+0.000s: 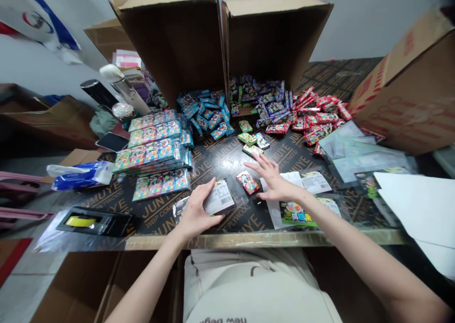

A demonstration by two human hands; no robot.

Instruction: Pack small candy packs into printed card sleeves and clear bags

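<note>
My left hand (196, 210) grips a clear packet with a white barcode label (219, 198), holding it just above the table's near edge. My right hand (275, 179) is spread flat with its fingers apart, palm down over a clear bag (284, 204). A small red pack (248, 182) lies on the table right beside its thumb. Three small green packs (248, 138) sit a little farther out, ahead of its fingertips.
Stacks of filled colourful packets (152, 157) lie at left. Two open cartons (227, 38) at the back spill blue packs (206, 112), purple packs (263, 100) and red packs (316, 116). Clear bags (359, 154), white sheets (415, 204), a carton (412, 86) stand right; a tape dispenser (94, 222) front left.
</note>
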